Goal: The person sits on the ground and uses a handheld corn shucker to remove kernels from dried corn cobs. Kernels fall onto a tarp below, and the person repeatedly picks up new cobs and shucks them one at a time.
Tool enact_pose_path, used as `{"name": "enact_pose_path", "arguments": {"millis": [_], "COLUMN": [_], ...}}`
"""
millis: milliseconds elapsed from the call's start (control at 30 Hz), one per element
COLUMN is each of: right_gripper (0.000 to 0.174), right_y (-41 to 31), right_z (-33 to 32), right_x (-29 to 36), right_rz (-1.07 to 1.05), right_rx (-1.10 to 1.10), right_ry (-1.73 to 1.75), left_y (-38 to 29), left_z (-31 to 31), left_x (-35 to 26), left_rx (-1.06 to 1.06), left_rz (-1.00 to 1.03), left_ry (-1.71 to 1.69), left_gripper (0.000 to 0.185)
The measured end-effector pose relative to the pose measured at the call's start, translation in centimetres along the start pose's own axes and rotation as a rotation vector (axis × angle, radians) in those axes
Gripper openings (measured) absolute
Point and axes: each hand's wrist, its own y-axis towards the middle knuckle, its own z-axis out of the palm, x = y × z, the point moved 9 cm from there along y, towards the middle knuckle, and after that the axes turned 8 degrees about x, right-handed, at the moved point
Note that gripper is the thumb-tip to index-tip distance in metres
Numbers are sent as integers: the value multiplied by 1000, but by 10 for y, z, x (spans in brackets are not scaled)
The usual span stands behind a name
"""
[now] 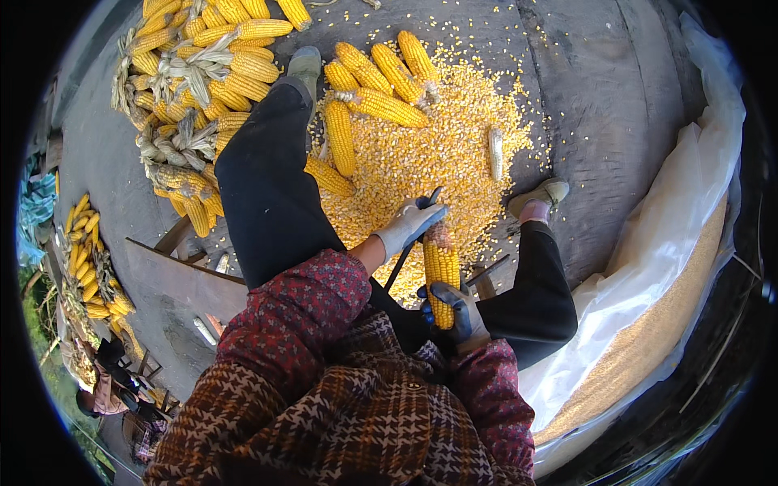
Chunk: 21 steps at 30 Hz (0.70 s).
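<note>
My right hand, in a grey-blue coated work glove, grips the lower part of a yellow corn ear. The upper end of that ear is reddish and looks stripped of kernels. My left hand, in a white glove with a grey-blue palm, is closed around a thin dark rod and lies against or just beside the ear's upper end. How the rod ends under the fingers is hidden. A heap of loose corn kernels spreads between my feet, with several whole ears on it and a bare cob.
Husk-tied corn ears are piled beyond my left leg. A wooden bench stands at my left. On the right, clear plastic sheeting partly covers grain. At far left, a person sits near another corn pile.
</note>
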Motion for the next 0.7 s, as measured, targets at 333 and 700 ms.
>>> {"name": "enact_pose_path", "arguments": {"millis": [333, 700], "right_gripper": [35, 50], "right_y": [28, 10], "right_z": [-10, -43], "right_x": [-11, 58], "right_rz": [184, -172], "right_rx": [-17, -184], "right_ry": [10, 18], "left_y": [8, 7], "left_z": [-10, 5], "left_x": [-2, 2], "left_rx": [-118, 136], "left_rz": [251, 37], "left_ry": [-7, 38], "left_gripper": [49, 33]}}
